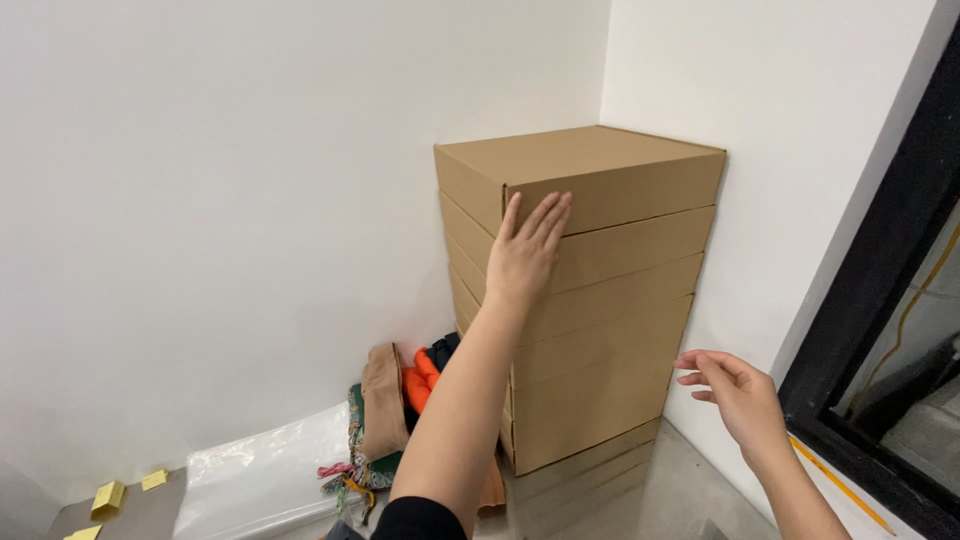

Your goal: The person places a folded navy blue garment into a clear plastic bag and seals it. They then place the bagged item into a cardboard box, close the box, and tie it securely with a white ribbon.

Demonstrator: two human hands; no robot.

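At centre frame, a person's left hand (525,255) presses flat, fingers spread, against the front of a stack of cardboard boxes (590,290) squared into the white corner, apparently steadying it, while the right hand (735,392) hovers open and empty at lower right

Hidden and cut-off parts around the stack of boxes

The left hand (525,255) covers a part of the front of the stack of flat cardboard boxes (600,300), and its forearm hides the lower left corner. The pile of clothes (400,410) goes behind the stack and the arm, so its full size cannot be told. The clear plastic sheet (260,475) and the yellow pencil (840,485) are cut by the bottom edge. The right hand (735,395) shows no palm.
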